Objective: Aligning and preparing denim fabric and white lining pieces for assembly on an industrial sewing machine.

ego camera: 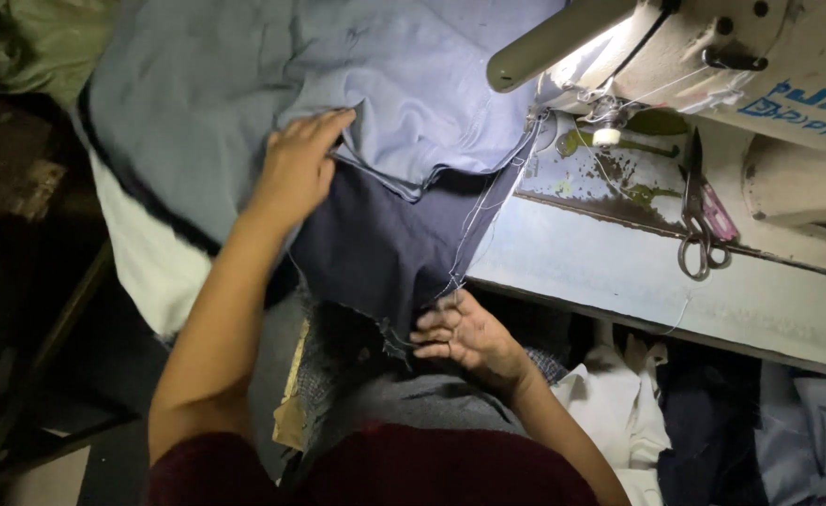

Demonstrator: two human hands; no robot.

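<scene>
Nearest the camera, the person's lap shows a maroon garment and grey cloth above it. To the right, below the worktop edge, a heap of white and dark fabric pieces lies in shadow.

Just above the lap, the right hand is turned palm up with its fingers curled inward. Its grip is narrow, the fingertips pinching the frayed lower corner of the dark navy fabric, where loose threads hang. That corner sits right at the fingertips, touching them, while the rest of the navy piece spreads up and away from the hand toward the machine.

Farther on, the left arm reaches up across the cloth. The left hand lies flat, fingers stretched out and together, pressing down on the light blue fabric just where it overlaps the navy piece. This grip clasps nothing; the palm only rests on the cloth. The seam between the two colours runs from under the left fingertips down to the right.

To the right, the pale worktop carries a pair of scissors lying near the machine, well apart from both hands. At the far end stands the sewing machine, its lamp lighting the blue cloth that lies under its needle area.
</scene>
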